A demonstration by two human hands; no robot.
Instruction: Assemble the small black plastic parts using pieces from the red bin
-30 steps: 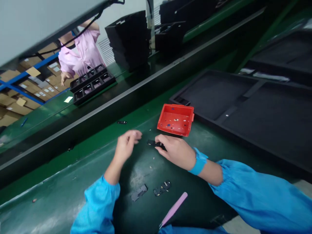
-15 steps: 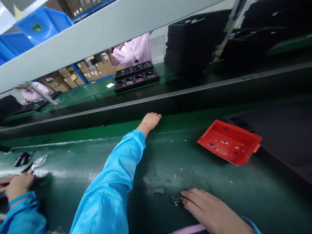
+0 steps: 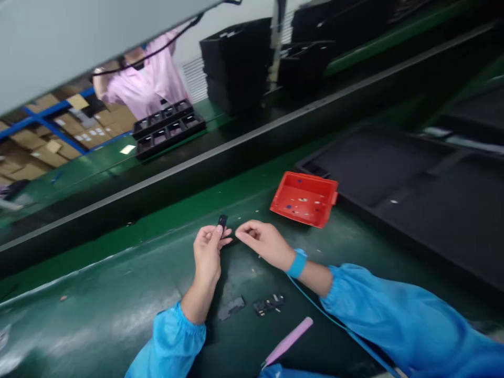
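Note:
My left hand (image 3: 207,254) is closed on a small black plastic part (image 3: 223,220), pinched upright between thumb and fingers. Just to its right is my right hand (image 3: 271,245), its thumb and fingertips together; whatever they hold is too small to make out. A blue band with a cord circles the right wrist. Below the hands, a flat dark grey plate (image 3: 232,308) lies on the green mat beside a black part with small metallic pieces (image 3: 268,304). Closer to me lies a pink-handled tool (image 3: 289,341) with a thin metal tip.
A red bin (image 3: 315,185) with tiny scraps stands behind my right hand. Large black trays (image 3: 417,184) occupy the right side. Beyond a raised ledge, a person in pink (image 3: 147,79) works near black compartment trays (image 3: 171,137). A grey beam crosses the upper left.
My left hand has drawn back from the far side of the bench and now holds the black part. My right hand has left the part on the mat and risen beside it. The view has turned rightward.

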